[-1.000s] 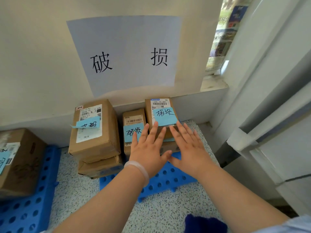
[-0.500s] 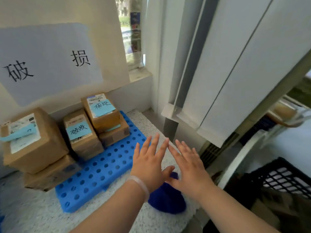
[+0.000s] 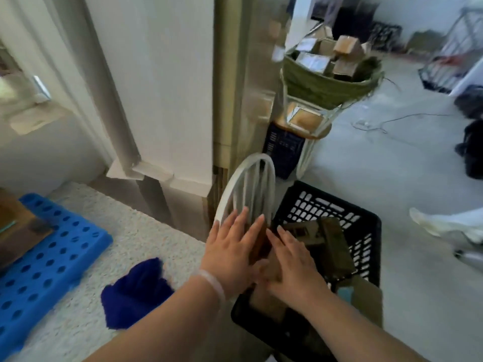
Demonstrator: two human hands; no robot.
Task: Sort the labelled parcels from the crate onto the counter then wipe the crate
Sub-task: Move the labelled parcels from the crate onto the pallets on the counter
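Head view: both hands reach forward from 6 o'clock with fingers straight and spread, neither curled round anything. The left hand (image 3: 230, 254) and right hand (image 3: 292, 265) hover side by side over the near-left corner of the black crate (image 3: 366, 231), which sits at 4 o'clock, just beside the speckled counter (image 3: 146, 244). A brown parcel (image 3: 261, 241) shows between the two palms. The frame is smeared by motion, so I cannot tell whether either palm touches it.

Risks, as I judge them: flat palms squeezing a box from two sides give a weak hold, so it could slip back into the crate. The white chair back (image 3: 245, 186) stands at 12 o'clock from the left hand, touching or nearly touching its fingertips, and a rising parcel could knock it. The blue cloth (image 3: 133, 291) at 7 o'clock lies on the counter on the way to the blue tray (image 3: 52, 257) at 8 o'clock, where a carried parcel might drag it.

Count: two hands, one crate, one cloth, one blue tray in sight with one box (image 3: 15, 231) partly showing on it. The parcels (image 3: 332, 244) in the crate number perhaps four, though blur hides the edges. One green basket (image 3: 324, 84) of boxes stands at 1 o'clock.
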